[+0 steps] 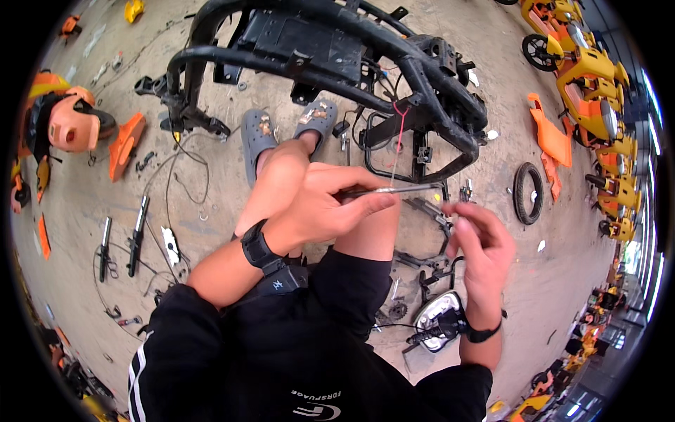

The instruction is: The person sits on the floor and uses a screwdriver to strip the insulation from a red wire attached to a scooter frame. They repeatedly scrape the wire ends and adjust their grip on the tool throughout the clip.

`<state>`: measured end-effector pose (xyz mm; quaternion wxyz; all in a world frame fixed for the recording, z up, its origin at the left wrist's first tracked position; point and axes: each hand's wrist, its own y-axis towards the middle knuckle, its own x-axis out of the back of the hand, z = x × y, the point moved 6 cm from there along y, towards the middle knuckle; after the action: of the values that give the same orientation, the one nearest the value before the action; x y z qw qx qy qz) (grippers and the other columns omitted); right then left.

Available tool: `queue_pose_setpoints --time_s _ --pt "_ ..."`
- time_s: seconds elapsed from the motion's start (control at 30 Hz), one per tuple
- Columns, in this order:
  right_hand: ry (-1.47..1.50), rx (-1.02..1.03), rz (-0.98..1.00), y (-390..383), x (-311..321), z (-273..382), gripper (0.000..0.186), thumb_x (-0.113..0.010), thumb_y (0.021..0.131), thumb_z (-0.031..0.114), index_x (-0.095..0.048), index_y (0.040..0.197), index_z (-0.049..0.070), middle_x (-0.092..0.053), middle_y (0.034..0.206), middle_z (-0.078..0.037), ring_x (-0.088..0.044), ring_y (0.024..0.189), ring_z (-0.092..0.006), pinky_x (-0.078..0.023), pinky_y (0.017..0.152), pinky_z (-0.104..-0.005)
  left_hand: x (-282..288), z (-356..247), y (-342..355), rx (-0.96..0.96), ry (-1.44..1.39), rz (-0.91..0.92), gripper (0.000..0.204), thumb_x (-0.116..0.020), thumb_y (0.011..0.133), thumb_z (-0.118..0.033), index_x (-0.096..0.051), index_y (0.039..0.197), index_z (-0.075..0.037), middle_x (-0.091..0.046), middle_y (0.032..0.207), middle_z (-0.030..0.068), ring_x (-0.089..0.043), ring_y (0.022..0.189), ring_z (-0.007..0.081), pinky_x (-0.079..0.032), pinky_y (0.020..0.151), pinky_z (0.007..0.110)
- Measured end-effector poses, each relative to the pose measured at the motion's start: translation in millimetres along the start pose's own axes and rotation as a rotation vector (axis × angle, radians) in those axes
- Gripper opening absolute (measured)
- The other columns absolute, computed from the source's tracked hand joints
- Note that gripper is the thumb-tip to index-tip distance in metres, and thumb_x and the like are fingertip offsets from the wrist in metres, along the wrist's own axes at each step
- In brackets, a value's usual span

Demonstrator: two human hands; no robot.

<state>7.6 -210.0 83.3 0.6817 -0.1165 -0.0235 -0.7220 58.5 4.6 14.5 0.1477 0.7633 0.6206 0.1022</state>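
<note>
My left hand (330, 205) is closed around a thin metal rod (415, 188), which points right and seems bent at its far end. A red cord (401, 130) is tied to the black scooter frame (295, 67) and runs down to the rod; whether it is fastened there is unclear. Just right of the rod's end is my right hand (485, 246), its fingers curled toward the thumb. Blur hides what, if anything, is between those fingertips. The frame stands on the floor in front of my knees.
A white-rimmed lamp unit (437, 320) and dark metal brackets (422, 261) lie at my right, with a black tyre (528, 193) farther out. Fork tubes (138, 235) and cables lie on my left. Orange panels (552, 141) and rows of yellow scooters (590, 77) stand beyond.
</note>
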Motion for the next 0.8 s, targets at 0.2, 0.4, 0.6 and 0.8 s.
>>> queue_pose_setpoints --time_s 0.2,0.4,0.6,0.8 --pt "0.007 0.351 -0.162 46 -77 -15 0.037 -0.073 0.080 -0.005 -0.065 0.116 -0.002 -0.066 0.106 -0.007 -0.059 0.065 -0.0043 -0.045 0.056 -0.0178 13 6 -5 0.302 -0.422 -0.027 0.020 -0.072 0.092 -0.014 -0.069 0.093 0.005 -0.062 0.069 -0.0003 -0.050 0.056 0.0025 -0.037 0.048 0.018" --pt "0.109 0.425 -0.363 53 -101 -25 0.043 -0.074 0.078 -0.008 -0.063 0.119 -0.001 -0.066 0.102 -0.007 -0.059 0.066 -0.0032 -0.045 0.055 -0.0168 22 14 -8 0.354 -0.614 0.003 0.020 -0.066 0.096 -0.015 -0.065 0.096 0.005 -0.059 0.065 0.0027 -0.048 0.054 0.0055 -0.035 0.046 0.021" --pt "0.095 0.549 -0.435 59 -100 -27 0.042 -0.073 0.078 -0.010 -0.064 0.117 0.000 -0.068 0.097 -0.005 -0.055 0.060 -0.0020 -0.042 0.050 -0.0172 20 6 -2 0.303 -0.447 -0.024 0.041 -0.062 0.098 -0.034 -0.057 0.082 0.004 -0.046 0.056 0.0002 -0.034 0.041 0.0049 -0.025 0.039 0.022" --pt "-0.007 0.602 -0.445 58 -99 -21 0.043 -0.071 0.078 -0.012 -0.062 0.119 -0.002 -0.069 0.095 -0.007 -0.056 0.063 -0.0024 -0.043 0.053 -0.0164 16 2 3 0.258 -0.415 0.020 0.041 -0.063 0.097 -0.035 -0.057 0.083 0.004 -0.047 0.057 0.0003 -0.034 0.041 0.0040 -0.024 0.039 0.022"
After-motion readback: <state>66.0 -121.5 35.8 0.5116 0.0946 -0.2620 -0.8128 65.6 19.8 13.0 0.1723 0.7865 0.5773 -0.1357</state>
